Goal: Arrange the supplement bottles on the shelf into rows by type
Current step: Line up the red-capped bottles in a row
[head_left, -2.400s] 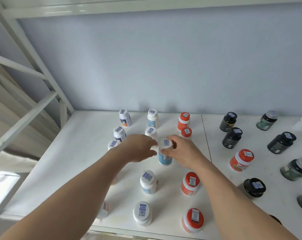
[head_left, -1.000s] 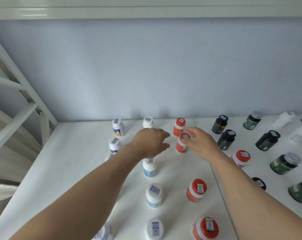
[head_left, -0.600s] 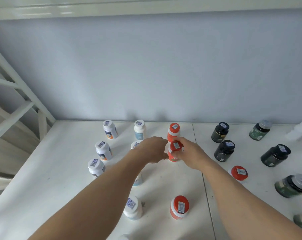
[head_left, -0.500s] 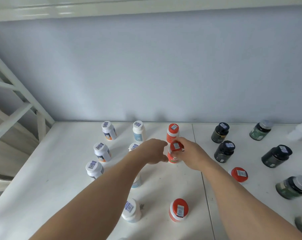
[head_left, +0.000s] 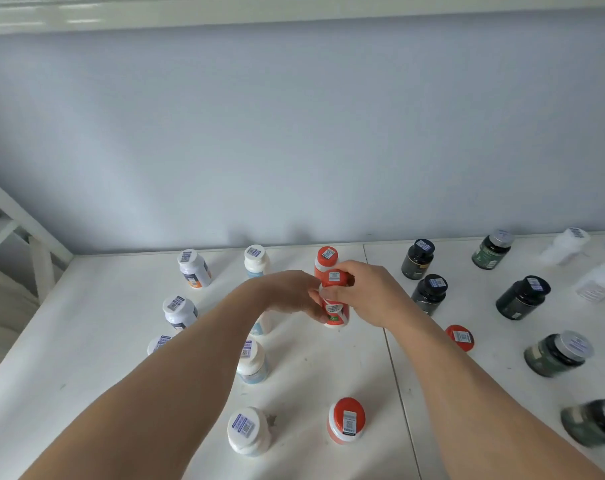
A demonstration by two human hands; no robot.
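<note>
— Where is the red-capped bottle?

— Just right of the frame's centre, upright on the white shelf, directly in front of another red-capped one at the back wall.

— And the hands?

— The right hand curls round its cap and upper body. The left hand wraps its fingers against the bottle's left side, gripping it too.

— Anything nearby?

— White bottles stand in columns to the left, dark bottles to the right, and a third red-capped bottle sits lower centre.
</note>
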